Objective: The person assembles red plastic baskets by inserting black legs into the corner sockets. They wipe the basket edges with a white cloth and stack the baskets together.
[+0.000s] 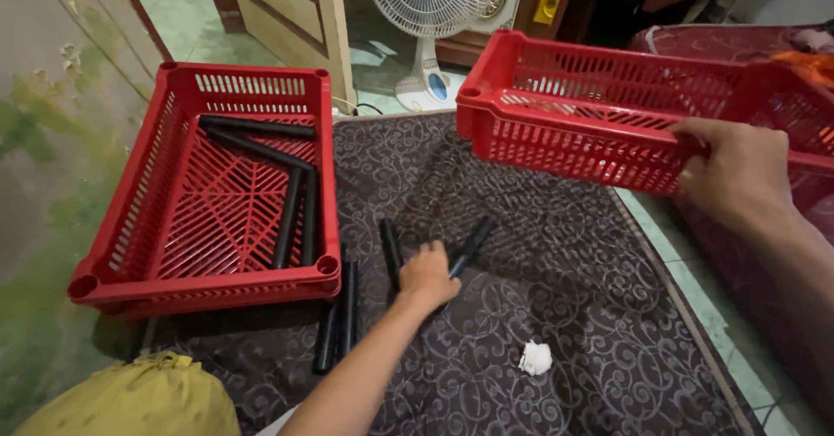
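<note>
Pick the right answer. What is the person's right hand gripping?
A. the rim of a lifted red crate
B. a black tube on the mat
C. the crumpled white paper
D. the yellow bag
A: the right hand grips the rim of the lifted red crate, held above the patterned mat.

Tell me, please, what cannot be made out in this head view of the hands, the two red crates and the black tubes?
- Left hand: its fingers cover part of a black tube, so the grip is unclear.
- Right hand: fingertips hidden behind the rim of the lifted red crate; that crate's inside is hidden by its own wall.
- Tubes beside the floor crate: upper ends hidden by its corner.
- Yellow bag: cut off by the bottom edge.
</note>
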